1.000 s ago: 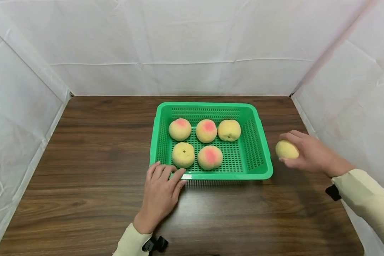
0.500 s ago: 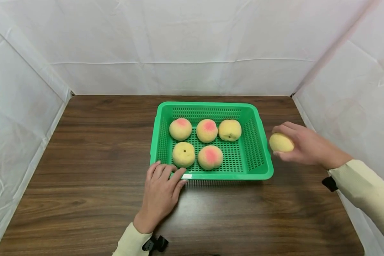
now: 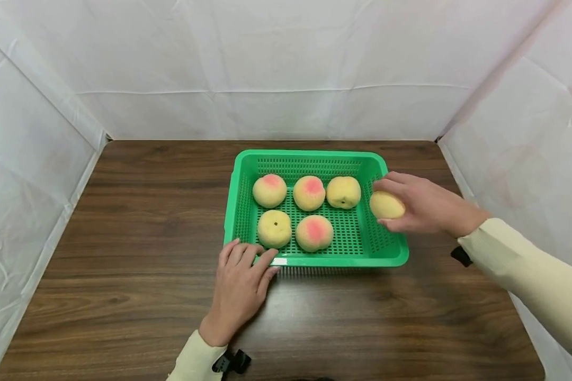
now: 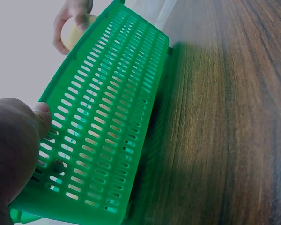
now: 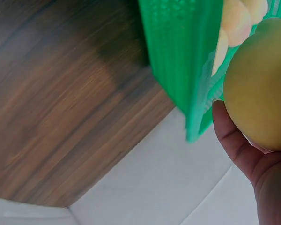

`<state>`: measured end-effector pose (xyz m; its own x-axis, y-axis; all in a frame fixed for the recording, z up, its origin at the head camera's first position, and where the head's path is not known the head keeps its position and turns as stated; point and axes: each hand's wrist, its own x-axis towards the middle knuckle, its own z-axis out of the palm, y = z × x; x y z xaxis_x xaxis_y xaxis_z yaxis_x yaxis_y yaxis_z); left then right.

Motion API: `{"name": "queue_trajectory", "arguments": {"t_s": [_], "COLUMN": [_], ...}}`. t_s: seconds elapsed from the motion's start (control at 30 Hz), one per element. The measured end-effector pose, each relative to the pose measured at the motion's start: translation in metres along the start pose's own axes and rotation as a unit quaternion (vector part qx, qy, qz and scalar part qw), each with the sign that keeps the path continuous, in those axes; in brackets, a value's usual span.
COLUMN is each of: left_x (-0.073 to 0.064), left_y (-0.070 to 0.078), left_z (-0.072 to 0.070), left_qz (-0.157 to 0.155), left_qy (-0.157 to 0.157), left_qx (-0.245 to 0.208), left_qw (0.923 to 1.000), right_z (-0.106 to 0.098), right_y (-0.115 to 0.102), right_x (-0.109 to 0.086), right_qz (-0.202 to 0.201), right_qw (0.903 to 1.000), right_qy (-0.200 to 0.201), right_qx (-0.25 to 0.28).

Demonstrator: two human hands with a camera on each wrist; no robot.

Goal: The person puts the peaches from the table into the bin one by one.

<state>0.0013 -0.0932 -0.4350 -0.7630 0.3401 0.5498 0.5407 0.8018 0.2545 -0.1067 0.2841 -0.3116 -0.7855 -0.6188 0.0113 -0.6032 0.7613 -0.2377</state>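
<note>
A green plastic basket [image 3: 314, 262] with slotted walls stands on the table, several yellow-and-pink peaches inside, among them one peach [image 3: 314, 233] near the front. My left hand [image 3: 240, 288] grips its near rim at the left corner; in the left wrist view the thumb [image 4: 43, 117] lies against the outer wall while the fingers reach over the rim. Over the basket's right side, my right hand [image 3: 417, 203] holds a yellow peach [image 3: 386, 205] between thumb and fingers. The right wrist view has that peach [image 5: 260, 89] large, above the rim, its far side hidden.
The dark wood table [image 3: 138, 227] extends around the basket. White sheet walls [image 3: 276, 69] enclose it at the back and both sides. In the basket, the back row includes a yellow peach [image 3: 343, 192] close to the right wall.
My right hand has carried its peach leftward from beside the basket to over its right rim. The left hand stays on the rim, and the peaches inside have not moved.
</note>
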Motion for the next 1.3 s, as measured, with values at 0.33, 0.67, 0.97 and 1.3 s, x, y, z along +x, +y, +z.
{"name": "queue_trajectory", "arguments": {"t_s": [0.33, 0.67, 0.97, 1.3], "left_x": [0.003, 0.002, 0.002, 0.001], "left_y": [0.000, 0.000, -0.001, -0.001], "left_z": [0.001, 0.001, 0.002, 0.002], "left_qz": [0.001, 0.001, 0.005, 0.002], "left_qy": [0.004, 0.009, 0.014, 0.012], "left_qx": [-0.014, -0.014, -0.014, -0.016], "left_qw": [0.9999, 0.9999, 0.9998, 0.9998], "right_z": [0.013, 0.026, 0.039, 0.050], "right_y": [-0.017, -0.023, -0.025, -0.031], "right_x": [0.038, 0.058, 0.061, 0.065], "right_qz": [-0.053, -0.034, -0.020, -0.015], "right_qw": [0.9970, 0.9900, 0.9770, 0.9639], "right_qy": [-0.052, -0.136, -0.212, -0.265], "right_qx": [0.023, 0.020, 0.012, -0.024]}}
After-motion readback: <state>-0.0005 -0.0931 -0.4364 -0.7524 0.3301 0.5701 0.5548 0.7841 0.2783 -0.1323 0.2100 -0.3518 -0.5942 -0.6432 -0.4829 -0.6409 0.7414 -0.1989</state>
